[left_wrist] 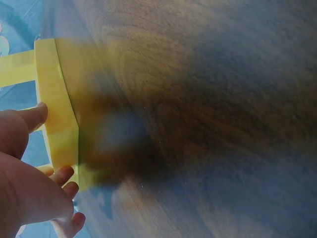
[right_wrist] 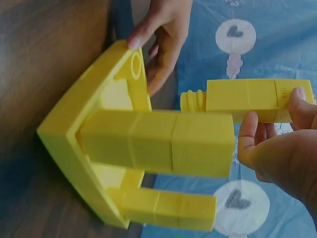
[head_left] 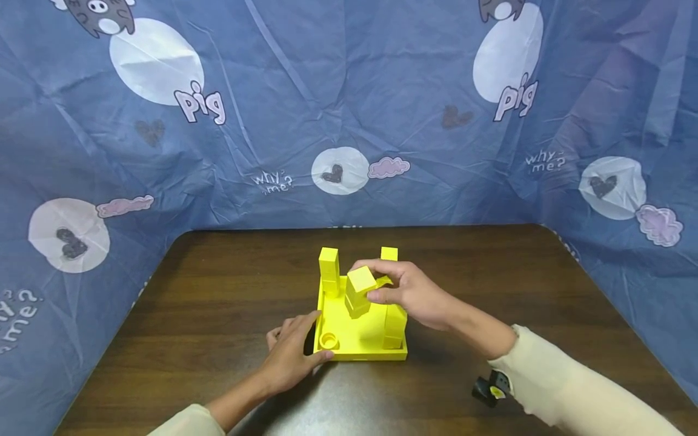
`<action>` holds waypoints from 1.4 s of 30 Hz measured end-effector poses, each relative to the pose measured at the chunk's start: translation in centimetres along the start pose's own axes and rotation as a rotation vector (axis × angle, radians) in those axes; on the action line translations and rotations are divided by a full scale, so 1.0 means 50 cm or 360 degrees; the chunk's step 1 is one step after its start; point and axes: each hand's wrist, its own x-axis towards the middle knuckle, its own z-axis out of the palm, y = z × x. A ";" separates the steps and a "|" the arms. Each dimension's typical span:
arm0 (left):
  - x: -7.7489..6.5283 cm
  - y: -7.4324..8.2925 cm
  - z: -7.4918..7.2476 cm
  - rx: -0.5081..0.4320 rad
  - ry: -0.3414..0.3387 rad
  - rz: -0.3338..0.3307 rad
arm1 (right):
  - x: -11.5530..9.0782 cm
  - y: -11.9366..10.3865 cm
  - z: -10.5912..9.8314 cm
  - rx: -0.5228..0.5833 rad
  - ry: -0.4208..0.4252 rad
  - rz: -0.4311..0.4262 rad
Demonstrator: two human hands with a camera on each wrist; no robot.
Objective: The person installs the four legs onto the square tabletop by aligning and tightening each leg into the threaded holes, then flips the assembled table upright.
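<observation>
A small yellow plastic table (head_left: 354, 333) lies upside down, with a raised rim and three square legs standing up from it. My right hand (head_left: 417, 297) holds a loose yellow leg (head_left: 360, 293) between thumb and fingers above the tray-like underside. Ridged screw thread (right_wrist: 192, 101) shows on that leg's far end in the right wrist view. At the near left corner there is a round socket (head_left: 329, 341) with no leg in it. My left hand (head_left: 294, 351) grips that corner, thumb on the near rim and fingers along the left side.
Dark brown wooden tabletop (head_left: 229, 290) lies under everything. Blue printed cloth (head_left: 349, 109) hangs behind and at both sides. A small black device (head_left: 491, 387) is by the right cuff. Upright legs at back left (head_left: 329, 266) and front right (head_left: 395, 327) flank the right hand's space.
</observation>
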 end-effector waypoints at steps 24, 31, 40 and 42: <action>-0.002 -0.003 0.001 -0.0031 0.0014 0.0041 | 0.030 0.042 0.128 0.0106 0.0083 0.0077; -0.002 0.000 -0.001 -0.0028 0.0021 0.0038 | 0.033 0.056 0.141 0.0118 0.0147 0.0121; -0.002 -0.002 -0.001 -0.0021 0.0030 0.0030 | 0.035 0.074 0.149 0.0126 0.0186 0.0169; -0.002 -0.002 -0.002 -0.0017 0.0031 0.0035 | 0.036 0.079 0.151 0.0133 0.0189 0.0176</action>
